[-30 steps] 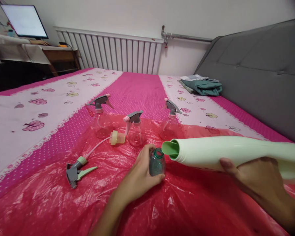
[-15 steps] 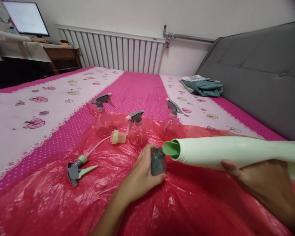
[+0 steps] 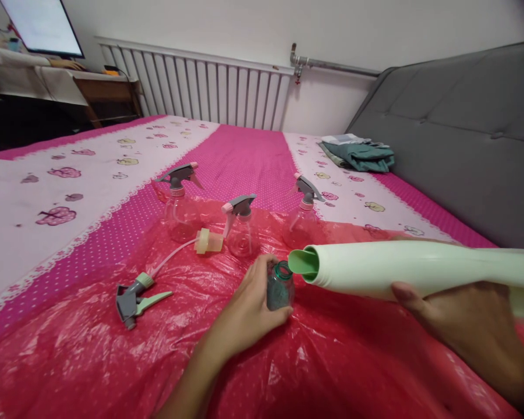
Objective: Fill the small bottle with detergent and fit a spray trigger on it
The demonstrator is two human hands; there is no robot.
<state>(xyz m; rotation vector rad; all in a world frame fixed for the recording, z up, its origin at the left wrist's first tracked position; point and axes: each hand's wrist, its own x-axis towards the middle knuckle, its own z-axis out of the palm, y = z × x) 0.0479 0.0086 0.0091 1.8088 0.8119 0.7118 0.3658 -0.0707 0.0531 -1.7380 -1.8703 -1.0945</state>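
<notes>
My left hand (image 3: pixel 255 308) wraps round a small see-through green bottle (image 3: pixel 280 291) that stands upright with its mouth uncapped. In my right hand (image 3: pixel 463 326) is a long pale-green jug (image 3: pixel 388 267), tipped on its side and held from below. The jug's darker green spout (image 3: pixel 303 262) reaches the rim of the bottle; whether liquid flows I cannot tell. Left of my left hand lies a grey and green spray head (image 3: pixel 131 299), its tube leading to a yellowish cap piece (image 3: pixel 208 240). Behind stand three clear spray bottles with grey and pink heads: left (image 3: pixel 181 215), middle (image 3: pixel 243 235) and right (image 3: pixel 300 224).
Wrinkled red plastic sheeting (image 3: pixel 82 361) covers the near part of the pink patterned bed (image 3: pixel 248 154). Folded clothes (image 3: pixel 360 154) lie by the grey headboard (image 3: pixel 458 128). A radiator (image 3: pixel 201 84) lines the wall. Another person's arm (image 3: pixel 21 58) rests on the desk at left.
The view has shifted very slightly. Both hands, the bottle and the tipped jug keep the same positions relative to each other.
</notes>
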